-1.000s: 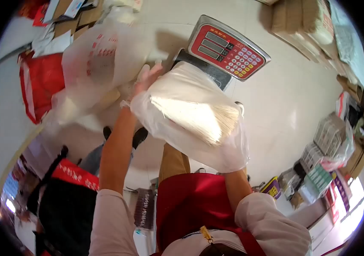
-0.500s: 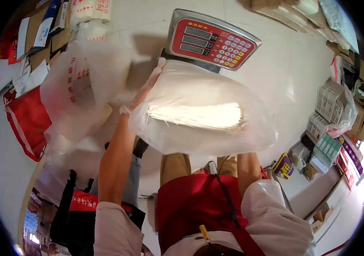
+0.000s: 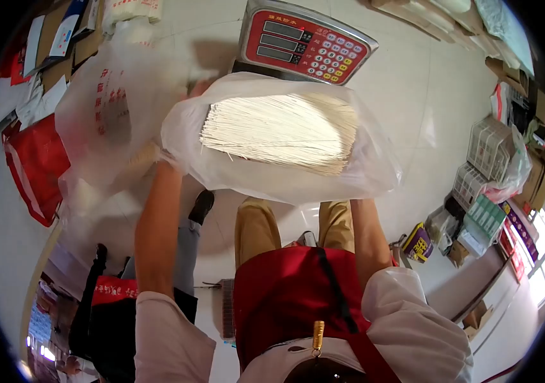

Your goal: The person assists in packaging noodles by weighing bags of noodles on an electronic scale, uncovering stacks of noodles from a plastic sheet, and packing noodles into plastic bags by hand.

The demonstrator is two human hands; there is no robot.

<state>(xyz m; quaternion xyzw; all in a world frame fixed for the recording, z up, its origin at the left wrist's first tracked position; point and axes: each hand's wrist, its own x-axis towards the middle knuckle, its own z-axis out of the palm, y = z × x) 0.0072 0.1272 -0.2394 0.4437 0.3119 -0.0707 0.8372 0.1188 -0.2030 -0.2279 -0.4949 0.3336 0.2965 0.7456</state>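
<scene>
A translucent plastic bag (image 3: 272, 182) hangs open in front of me, its mouth facing up toward the camera. Inside lies a thick bundle of thin, pale sticks that look like dried noodles (image 3: 279, 131), their ends showing at the left and lower edges. My left hand (image 3: 200, 87) grips the bag at its left side, mostly covered by the plastic, with a few fingers showing at the upper rim. On the right, my forearm (image 3: 368, 233) runs up under the bag, and the plastic hides my right hand. Just beyond the bag stands a red digital scale (image 3: 307, 41).
Another translucent bag with red print (image 3: 113, 96) stands at left beside a red bag (image 3: 39, 169). White wire baskets (image 3: 489, 150) and boxes line the right side. Flat packs (image 3: 425, 19) lie at the far right. A person in dark clothes (image 3: 116, 325) is at lower left.
The bag has tilted and come nearer to me, so its mouth is wider and far more of the noodle bundle shows. My left hand has shifted left with the bag's edge.
</scene>
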